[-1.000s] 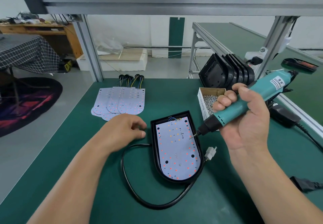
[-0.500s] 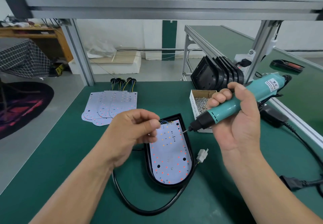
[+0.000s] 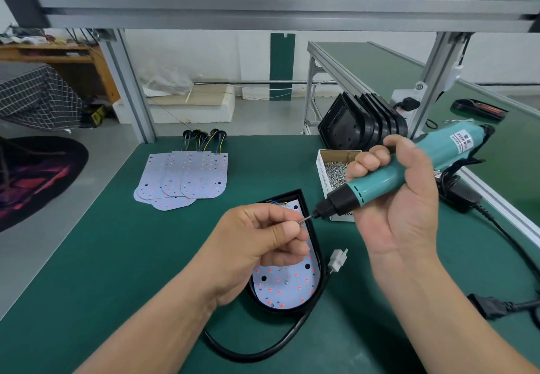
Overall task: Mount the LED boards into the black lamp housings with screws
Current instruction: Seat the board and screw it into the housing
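A black lamp housing point(image 3: 318, 259) lies on the green table with a white LED board point(image 3: 287, 286) seated inside it. My left hand point(image 3: 257, 245) hovers over the board and pinches a small screw at the tip of the driver bit. My right hand point(image 3: 400, 195) grips a teal electric screwdriver point(image 3: 388, 178), its bit pointing left and down toward my left fingers. The upper half of the board is hidden by my left hand.
Several loose LED boards point(image 3: 187, 178) with wires lie at the back left. A cardboard box of screws point(image 3: 330, 166) stands behind the screwdriver, with stacked black housings point(image 3: 359, 122) behind it. A black cable point(image 3: 263, 347) loops near the front; a white connector point(image 3: 337, 258) lies right of the housing.
My left hand lifted off the table beside the housing and came up to the screwdriver bit, which it now meets with a screw. The screwdriver rose slightly off the board.
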Tool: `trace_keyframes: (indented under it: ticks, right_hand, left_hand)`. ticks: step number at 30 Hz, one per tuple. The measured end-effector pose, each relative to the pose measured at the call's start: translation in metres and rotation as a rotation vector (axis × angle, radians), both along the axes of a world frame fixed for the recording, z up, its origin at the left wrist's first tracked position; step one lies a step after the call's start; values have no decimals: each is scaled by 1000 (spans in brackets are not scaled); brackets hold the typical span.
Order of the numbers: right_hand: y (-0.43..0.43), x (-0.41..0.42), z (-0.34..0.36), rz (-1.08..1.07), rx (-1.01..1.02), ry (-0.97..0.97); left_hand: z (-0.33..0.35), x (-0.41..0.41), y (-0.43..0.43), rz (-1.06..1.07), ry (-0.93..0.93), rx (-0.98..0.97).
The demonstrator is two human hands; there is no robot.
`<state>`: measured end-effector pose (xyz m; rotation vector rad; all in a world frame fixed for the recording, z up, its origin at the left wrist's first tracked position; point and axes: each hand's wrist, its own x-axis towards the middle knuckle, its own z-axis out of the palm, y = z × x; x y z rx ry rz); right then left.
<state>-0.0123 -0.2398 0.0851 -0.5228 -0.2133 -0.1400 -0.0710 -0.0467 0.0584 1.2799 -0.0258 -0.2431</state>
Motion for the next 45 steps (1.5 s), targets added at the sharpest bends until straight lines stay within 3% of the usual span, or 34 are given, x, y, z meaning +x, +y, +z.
trace_keyframes:
  ticks: [45]
  right_hand:
    - [-4, 3, -3, 6, -98, -79]
  left_hand:
    - [1, 2, 0, 36, 121, -108]
